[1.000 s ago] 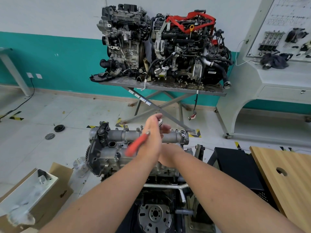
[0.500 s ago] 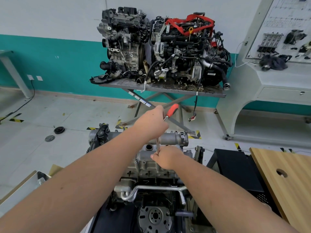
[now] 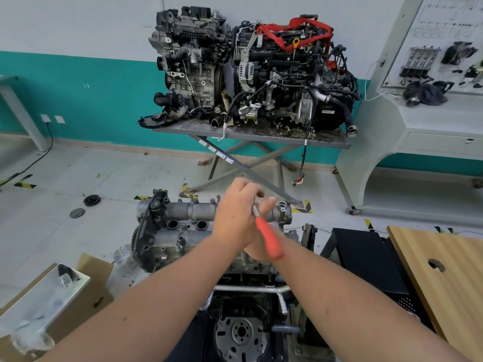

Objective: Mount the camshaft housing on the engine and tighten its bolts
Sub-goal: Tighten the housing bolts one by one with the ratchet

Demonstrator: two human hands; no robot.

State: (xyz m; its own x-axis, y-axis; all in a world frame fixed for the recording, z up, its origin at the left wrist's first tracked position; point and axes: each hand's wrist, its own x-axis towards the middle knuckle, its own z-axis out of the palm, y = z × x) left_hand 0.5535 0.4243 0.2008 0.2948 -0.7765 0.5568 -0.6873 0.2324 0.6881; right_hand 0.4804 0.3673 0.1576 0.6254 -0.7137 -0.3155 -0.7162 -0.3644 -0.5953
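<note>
The grey camshaft housing [image 3: 180, 214] lies on top of the engine [image 3: 243, 333] on the stand in front of me, with several bolts standing along its edges. My left hand [image 3: 235, 218] is over the housing's right part, shut on a wrench with a red handle [image 3: 269, 241]. The handle is blurred and points down to the right. My right hand [image 3: 257, 252] sits just below, mostly hidden by the left hand and the handle, so its grip does not show.
Two engines [image 3: 248, 74] stand on a grey folding table at the back. A wooden board [image 3: 444, 270] and a black cabinet [image 3: 366, 257] are at my right. A cardboard box with a metal tray [image 3: 44, 307] sits lower left. Two discs [image 3: 91, 199] lie on the floor.
The red handle has swung from pointing up and right to pointing down and right over my right wrist. My left hand moved with it; the right hand stayed low on the housing.
</note>
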